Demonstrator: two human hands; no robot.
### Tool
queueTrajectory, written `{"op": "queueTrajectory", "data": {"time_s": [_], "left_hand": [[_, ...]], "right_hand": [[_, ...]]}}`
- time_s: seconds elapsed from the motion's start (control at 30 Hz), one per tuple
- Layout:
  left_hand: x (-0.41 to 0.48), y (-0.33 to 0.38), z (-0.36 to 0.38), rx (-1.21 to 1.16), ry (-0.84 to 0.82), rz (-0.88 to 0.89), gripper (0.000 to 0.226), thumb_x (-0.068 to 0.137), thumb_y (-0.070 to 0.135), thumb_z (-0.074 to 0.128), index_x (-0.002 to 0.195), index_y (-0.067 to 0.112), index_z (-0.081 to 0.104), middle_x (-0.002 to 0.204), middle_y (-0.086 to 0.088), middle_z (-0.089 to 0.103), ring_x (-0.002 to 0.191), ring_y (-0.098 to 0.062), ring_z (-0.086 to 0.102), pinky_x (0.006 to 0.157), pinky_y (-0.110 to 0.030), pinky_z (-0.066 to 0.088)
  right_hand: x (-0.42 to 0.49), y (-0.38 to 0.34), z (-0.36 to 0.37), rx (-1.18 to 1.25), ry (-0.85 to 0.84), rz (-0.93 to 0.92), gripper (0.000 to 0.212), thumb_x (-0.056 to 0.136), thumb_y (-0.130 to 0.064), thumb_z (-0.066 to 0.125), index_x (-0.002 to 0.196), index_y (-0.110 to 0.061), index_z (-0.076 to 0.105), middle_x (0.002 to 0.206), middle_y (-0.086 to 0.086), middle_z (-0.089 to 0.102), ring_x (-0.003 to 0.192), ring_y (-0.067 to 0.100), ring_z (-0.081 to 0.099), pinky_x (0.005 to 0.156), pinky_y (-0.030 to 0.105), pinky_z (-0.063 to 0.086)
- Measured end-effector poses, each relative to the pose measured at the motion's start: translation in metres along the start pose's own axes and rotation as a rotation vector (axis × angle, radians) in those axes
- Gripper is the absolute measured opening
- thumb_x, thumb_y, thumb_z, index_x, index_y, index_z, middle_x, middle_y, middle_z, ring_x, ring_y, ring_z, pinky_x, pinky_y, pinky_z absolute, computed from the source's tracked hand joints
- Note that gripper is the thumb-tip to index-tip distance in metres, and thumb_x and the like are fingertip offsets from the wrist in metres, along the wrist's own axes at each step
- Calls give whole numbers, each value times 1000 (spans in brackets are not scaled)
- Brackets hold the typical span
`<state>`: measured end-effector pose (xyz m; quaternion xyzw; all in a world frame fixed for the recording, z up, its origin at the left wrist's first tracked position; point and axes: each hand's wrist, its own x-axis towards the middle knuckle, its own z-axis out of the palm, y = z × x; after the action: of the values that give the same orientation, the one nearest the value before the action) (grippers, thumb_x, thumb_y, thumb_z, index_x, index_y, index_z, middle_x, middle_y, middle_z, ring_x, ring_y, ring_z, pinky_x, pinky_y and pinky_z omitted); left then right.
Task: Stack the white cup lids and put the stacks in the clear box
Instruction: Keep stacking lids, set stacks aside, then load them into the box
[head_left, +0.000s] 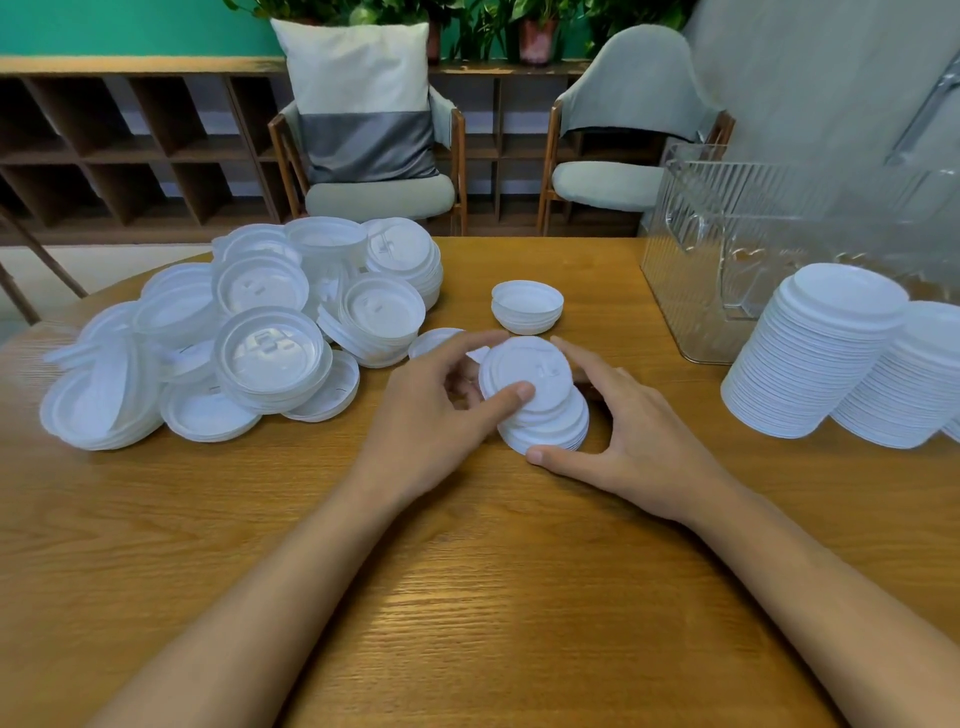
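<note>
White lids look approx half sorted, I'd judge. Your left grip (441, 395) and right grip (639, 431) both curl round a short leaning stack (540, 400) mid-tabletop (467, 597): left thumb on the top lid, right thumb at its base, fingers round the far side. Two tall stacks (815, 353) stand just beside the clear box (779, 208), but the box looks empty, so nothing's in yet. A big loose pile (260, 332) waits at left, plus a small upturned stack (527, 306) near your hands.
</note>
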<state>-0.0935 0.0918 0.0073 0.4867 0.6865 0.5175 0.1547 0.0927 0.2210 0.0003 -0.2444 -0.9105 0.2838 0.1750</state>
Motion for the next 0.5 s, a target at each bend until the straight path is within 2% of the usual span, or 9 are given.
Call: {"op": "queueTrajectory", "data": {"time_s": [0.1, 0.17, 0.27, 0.33, 0.4, 0.5], "left_hand": [[-4, 1, 2, 142, 19, 9, 46, 76, 54, 87, 115, 33, 74, 66, 6, 65, 61, -5, 59, 64, -13, 43], [-6, 1, 3, 222, -8, 3, 49, 70, 65, 86, 107, 34, 73, 61, 7, 64, 60, -5, 59, 62, -15, 43], [-5, -1, 3, 310, -6, 28, 55, 68, 71, 84, 109, 36, 71, 72, 10, 64, 70, -5, 60, 65, -21, 46], [-4, -1, 1, 298, -11, 107, 55, 75, 58, 86, 122, 34, 70, 97, 15, 64, 90, -1, 61, 76, -19, 48], [-3, -1, -1, 216, -119, 138, 61, 82, 35, 86, 138, 33, 63, 123, 18, 63, 116, 2, 58, 95, -20, 49], [-3, 1, -3, 131, -264, 121, 72, 82, 19, 83, 147, 34, 56, 137, 22, 62, 130, 4, 55, 110, -23, 46]], "right_hand": [[0, 2, 1, -14, 7, -1, 98, 78, -60, 83, 159, -46, 29, 144, -26, 48, 135, -1, 42, 112, 28, 32], [0, 2, 2, -24, 19, -19, 93, 78, -61, 82, 157, -42, 37, 145, -28, 47, 136, -3, 40, 112, 22, 30], [0, 3, 2, -32, 19, -36, 90, 78, -62, 81, 156, -39, 41, 146, -30, 46, 135, -7, 38, 108, 14, 25], [0, 2, 2, -31, 21, -42, 90, 78, -60, 82, 155, -39, 42, 146, -30, 47, 134, -8, 38, 107, 11, 25], [-1, 1, 1, -18, 18, -53, 88, 78, -59, 83, 154, -38, 44, 143, -30, 50, 132, -7, 41, 106, 9, 27], [-2, 0, 1, -4, -4, -84, 86, 78, -60, 82, 153, -43, 43, 138, -33, 52, 129, -6, 45, 103, 8, 30]]}}
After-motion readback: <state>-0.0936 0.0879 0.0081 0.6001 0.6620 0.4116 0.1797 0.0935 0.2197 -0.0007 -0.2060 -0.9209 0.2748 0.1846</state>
